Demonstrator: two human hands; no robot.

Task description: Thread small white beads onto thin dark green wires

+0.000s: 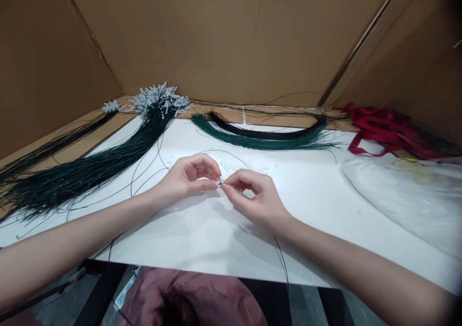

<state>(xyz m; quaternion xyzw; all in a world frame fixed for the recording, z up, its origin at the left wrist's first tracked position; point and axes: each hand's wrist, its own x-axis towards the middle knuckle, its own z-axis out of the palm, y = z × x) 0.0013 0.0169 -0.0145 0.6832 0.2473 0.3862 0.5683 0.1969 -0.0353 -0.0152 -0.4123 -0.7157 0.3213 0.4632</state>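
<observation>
Above a maroon cloth [216, 302], left hand [187, 177] and right hand [258, 196] meet, grips clamped on a thin cord [280, 258], steadying its tip.

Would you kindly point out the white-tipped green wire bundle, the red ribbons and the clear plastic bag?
white-tipped green wire bundle [108, 165]: head view, middle of the strands.
red ribbons [388, 129]: head view, centre of the heap.
clear plastic bag [404, 201]: head view, its flat middle.

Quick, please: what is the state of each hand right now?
Left hand: closed, pinching the thin dark wire at its tip.
Right hand: closed, pinching the same wire.
</observation>
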